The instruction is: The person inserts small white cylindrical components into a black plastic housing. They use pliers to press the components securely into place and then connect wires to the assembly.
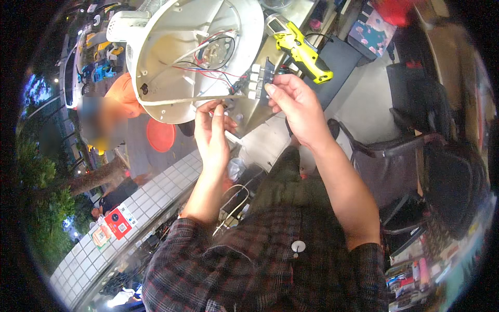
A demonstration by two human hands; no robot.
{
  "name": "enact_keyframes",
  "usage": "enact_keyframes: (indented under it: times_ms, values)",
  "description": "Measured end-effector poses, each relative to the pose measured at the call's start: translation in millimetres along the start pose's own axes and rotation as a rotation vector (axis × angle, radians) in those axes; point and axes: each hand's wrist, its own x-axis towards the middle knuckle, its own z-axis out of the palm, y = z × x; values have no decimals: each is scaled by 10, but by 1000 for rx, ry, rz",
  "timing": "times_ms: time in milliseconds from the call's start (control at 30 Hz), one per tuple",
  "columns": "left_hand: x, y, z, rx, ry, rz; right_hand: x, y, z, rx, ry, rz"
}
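The open white plastic housing (150,67) of what looks like a fan lies before me, its hollow side up, with red, blue and black wires (208,70) inside. My right hand (299,106) pinches a black switch block (266,80) with several white push keys beside the housing's right rim. Thin wires run from the housing to the block. My left hand (212,135) is closed just below the rim, close to a pale cord (192,100). A slim white piece (233,138) shows beside its fingers; what they grip is hidden.
A yellow-green and black handheld tool (299,49) lies beyond my right hand. At the left runs a white-tiled ledge (150,200) with a red card (120,222). A person in orange (123,96) sits near a red round stool (160,135). A dark chair (387,166) stands at right.
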Motion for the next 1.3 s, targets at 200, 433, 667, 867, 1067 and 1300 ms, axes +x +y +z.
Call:
enact_keyframes:
  times_ms: [200, 433, 667, 867, 1067, 1300]
  values:
    - [99, 82, 188, -76, -49, 0, 366, 79, 282, -168, 240, -232]
    - [193, -32, 225, 99, -59, 86, 667, 110, 367, -110, 216, -109]
    - [252, -62, 212, 28, -82, 13, 788, 37, 450, -128, 144, 7]
    - [315, -176, 144, 26, -112, 1, 827, 113, 505, -118, 183, -63]
    - [287, -215, 144, -55, -120, 8, 815, 58, 556, -212, 145, -58]
    - [252, -143, 194, -12, -88, 34, 934, 219, 518, -356, 187, -178]
